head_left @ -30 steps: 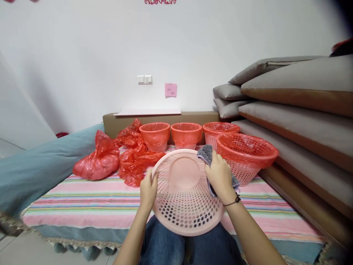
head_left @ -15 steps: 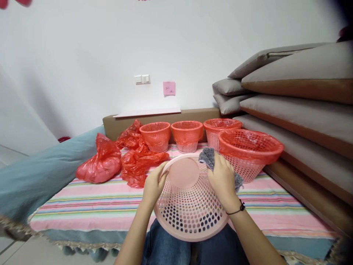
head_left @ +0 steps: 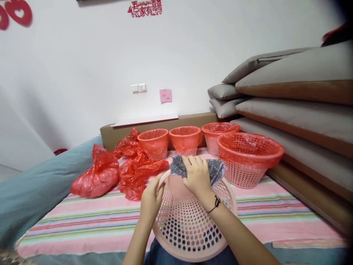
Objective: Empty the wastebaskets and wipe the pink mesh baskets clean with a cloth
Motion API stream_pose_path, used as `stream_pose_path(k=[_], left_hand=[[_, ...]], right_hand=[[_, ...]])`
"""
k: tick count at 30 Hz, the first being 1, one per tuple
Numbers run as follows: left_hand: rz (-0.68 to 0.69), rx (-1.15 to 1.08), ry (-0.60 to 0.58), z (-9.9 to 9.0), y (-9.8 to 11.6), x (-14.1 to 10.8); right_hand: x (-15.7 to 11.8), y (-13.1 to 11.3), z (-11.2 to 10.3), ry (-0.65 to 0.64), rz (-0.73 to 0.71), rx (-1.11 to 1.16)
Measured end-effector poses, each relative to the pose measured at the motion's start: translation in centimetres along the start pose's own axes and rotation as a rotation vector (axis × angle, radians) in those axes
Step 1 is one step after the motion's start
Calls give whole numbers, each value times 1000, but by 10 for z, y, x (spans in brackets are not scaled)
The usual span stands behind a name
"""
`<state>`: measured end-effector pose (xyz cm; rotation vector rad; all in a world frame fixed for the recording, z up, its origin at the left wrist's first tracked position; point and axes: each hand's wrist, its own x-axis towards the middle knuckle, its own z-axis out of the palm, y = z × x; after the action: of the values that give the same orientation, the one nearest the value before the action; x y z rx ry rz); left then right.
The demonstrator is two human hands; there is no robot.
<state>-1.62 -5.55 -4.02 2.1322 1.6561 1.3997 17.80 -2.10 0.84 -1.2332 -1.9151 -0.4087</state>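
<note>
Basket [head_left: 193, 230], pale pink, perforated plastic: held over the person's lap, in front of the jeans [head_left: 165, 257], tipped so its open top faces the wearer and the round floor shows inside. Whether it rests on the legs, can't tell.

Left hand [head_left: 150, 198]: curled closed around the rim at the upper left, thumb on the inner side, fingers mostly hidden outside. Right hand [head_left: 199, 178]: part closed over a grey cloth [head_left: 178, 166], pressing it across the far rim; fingers bent over the top, thumb toward the inside. Exact pressure not visible.

Handling, judged by look: basket should be light, thin-walled, fairly stiff, with a bit of flex in the holed sides. Not very fragile, though hard bending could crack the lattice. Smooth rim may turn or slide under a loose grip, more so if damp; can't tell if it is. Best hold is the thick rim, thumb in, fingers out, on the side opposite the push. Holed wall is a poorer grip. Cloth looks soft, limp and fuzzy, so bunch it under the fingers; loose ends could snag in the holes.

Lined baskets [head_left: 250, 162] stand beyond, on the striped sheet [head_left: 96, 224].
</note>
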Motion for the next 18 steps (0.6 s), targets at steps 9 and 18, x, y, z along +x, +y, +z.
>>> stream_pose_path(k=[9, 18], left_hand=[[-209, -104, 178, 29, -25, -29], [-65, -49, 173, 16, -16, -18]], right_hand=[[-14, 31, 7, 169, 173, -146], [-84, 76, 18, 195, 288, -147]])
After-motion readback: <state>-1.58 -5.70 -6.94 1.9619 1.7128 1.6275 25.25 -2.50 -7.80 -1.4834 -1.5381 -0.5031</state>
